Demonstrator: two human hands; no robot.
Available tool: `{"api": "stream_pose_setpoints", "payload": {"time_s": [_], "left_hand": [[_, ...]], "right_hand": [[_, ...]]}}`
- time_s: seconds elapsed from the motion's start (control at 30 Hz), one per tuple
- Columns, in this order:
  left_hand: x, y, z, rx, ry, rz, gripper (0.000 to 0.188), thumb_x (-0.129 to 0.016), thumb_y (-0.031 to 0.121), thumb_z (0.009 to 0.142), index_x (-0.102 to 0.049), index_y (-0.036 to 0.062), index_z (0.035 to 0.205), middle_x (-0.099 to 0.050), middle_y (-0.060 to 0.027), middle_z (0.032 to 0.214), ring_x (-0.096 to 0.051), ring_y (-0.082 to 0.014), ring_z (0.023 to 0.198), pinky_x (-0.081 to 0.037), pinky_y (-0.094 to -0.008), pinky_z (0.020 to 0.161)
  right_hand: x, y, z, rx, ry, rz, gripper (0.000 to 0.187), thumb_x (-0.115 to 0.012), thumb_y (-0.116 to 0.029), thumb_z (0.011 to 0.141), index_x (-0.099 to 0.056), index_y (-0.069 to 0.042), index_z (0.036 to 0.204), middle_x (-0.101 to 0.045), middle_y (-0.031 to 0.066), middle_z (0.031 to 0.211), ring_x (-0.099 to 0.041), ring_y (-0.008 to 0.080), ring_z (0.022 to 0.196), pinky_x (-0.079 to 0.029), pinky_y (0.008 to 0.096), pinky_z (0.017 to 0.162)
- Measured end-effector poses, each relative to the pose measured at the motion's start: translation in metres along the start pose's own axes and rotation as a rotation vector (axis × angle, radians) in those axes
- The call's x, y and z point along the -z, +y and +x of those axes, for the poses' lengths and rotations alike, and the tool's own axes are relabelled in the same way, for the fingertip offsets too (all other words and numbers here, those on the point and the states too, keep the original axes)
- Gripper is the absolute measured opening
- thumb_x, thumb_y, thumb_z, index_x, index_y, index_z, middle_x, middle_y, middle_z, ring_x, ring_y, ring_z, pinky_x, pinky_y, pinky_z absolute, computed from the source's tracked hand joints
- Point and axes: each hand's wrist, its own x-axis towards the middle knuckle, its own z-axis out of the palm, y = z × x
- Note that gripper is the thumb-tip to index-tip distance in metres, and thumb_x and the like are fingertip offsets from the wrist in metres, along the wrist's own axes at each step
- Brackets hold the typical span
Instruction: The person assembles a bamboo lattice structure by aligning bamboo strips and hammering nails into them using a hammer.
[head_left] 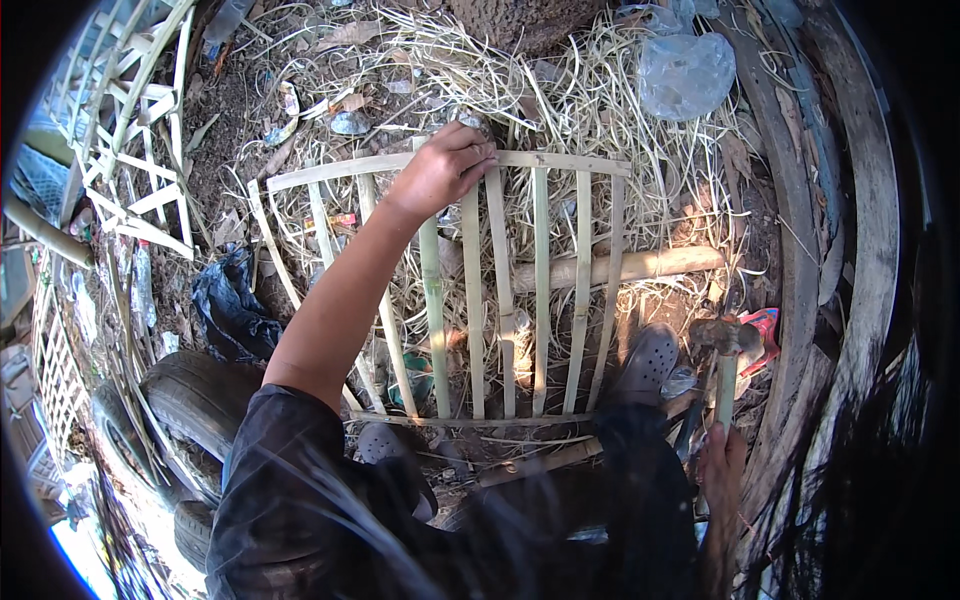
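Observation:
A fan-shaped frame of pale bamboo slats [541, 230] lies in front of me, several upright slats running between a far and a near crosspiece. My left hand [445, 170] is closed on the far crosspiece near its middle, where a slat meets it; the fingertips are partly hidden. Down at the right, my right hand [722, 460] grips the light handle of a hammer [726, 385]. The hammer's blocky, dark head points away from me, to the right of the frame. Under the frame's right part, a thick bamboo pole [640, 266] lies crosswise.
Thin bamboo shavings [600, 110] litter the dirt. A clear plastic bag [687, 78] lies at the far right, near a long weathered plank [865, 200]. Old tires [200, 400], a dark plastic bag [232, 305] and a woven bamboo lattice [140, 130] are at left. My shoe [650, 360] stands beside the frame.

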Motion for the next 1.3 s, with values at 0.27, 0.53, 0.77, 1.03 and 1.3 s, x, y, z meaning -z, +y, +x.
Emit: {"api": "stream_pose_setpoints", "payload": {"time_s": [0.27,0.53,0.77,1.03,1.3], "left_hand": [[-0.005,0.005,-0.003,0.007,0.021,0.046,0.022,-0.075,0.002,0.075,-0.072,-0.0011,0.096,-0.064,-0.0092,0.092,-0.061,-0.0254,0.084,-0.053,-0.0354,0.074],[-0.001,0.003,-0.008,-0.044,0.040,0.099,0.013,-0.073,0.006,0.078,-0.070,0.0001,0.089,-0.063,-0.0077,0.088,-0.060,-0.0241,0.084,-0.053,-0.0336,0.074],[-0.008,0.001,-0.008,-0.086,0.101,0.091,0.020,-0.077,0.003,0.072,-0.070,-0.0019,0.090,-0.064,-0.0108,0.092,-0.062,-0.0269,0.083,-0.055,-0.0355,0.072],[-0.009,-0.002,-0.012,-0.068,0.090,0.111,0.020,-0.077,0.003,0.072,-0.070,-0.0014,0.091,-0.065,-0.0103,0.093,-0.064,-0.0276,0.089,-0.055,-0.0359,0.076],[-0.012,-0.003,-0.011,-0.110,0.059,0.172,0.015,-0.072,0.008,0.074,-0.070,0.0018,0.088,-0.065,-0.0069,0.094,-0.061,-0.0248,0.093,-0.054,-0.0334,0.081]], "right_hand": [[-0.095,-0.101,0.032,0.296,-0.213,0.074,0.023,-0.056,-0.020,0.096,-0.057,0.000,0.084,-0.050,0.0002,0.060,-0.046,0.0098,0.053,-0.037,0.0286,0.050],[-0.220,-0.140,0.071,0.551,-0.185,0.153,0.040,-0.059,-0.039,0.095,-0.063,0.001,0.094,-0.054,0.0096,0.058,-0.055,0.0178,0.053,-0.043,0.0345,0.053],[-0.257,-0.137,0.079,0.503,-0.041,0.270,0.040,-0.057,-0.037,0.097,-0.064,0.002,0.095,-0.055,0.0099,0.060,-0.052,0.0183,0.054,-0.044,0.0349,0.056],[-0.275,-0.130,0.072,0.624,0.042,0.236,0.038,-0.058,-0.035,0.097,-0.063,0.002,0.093,-0.053,0.0087,0.058,-0.049,0.0163,0.051,-0.042,0.0345,0.052],[-0.266,-0.139,0.069,0.663,0.083,0.136,0.033,-0.057,-0.031,0.098,-0.064,0.002,0.094,-0.055,0.0120,0.059,-0.052,0.0206,0.051,-0.042,0.0362,0.052]]}}
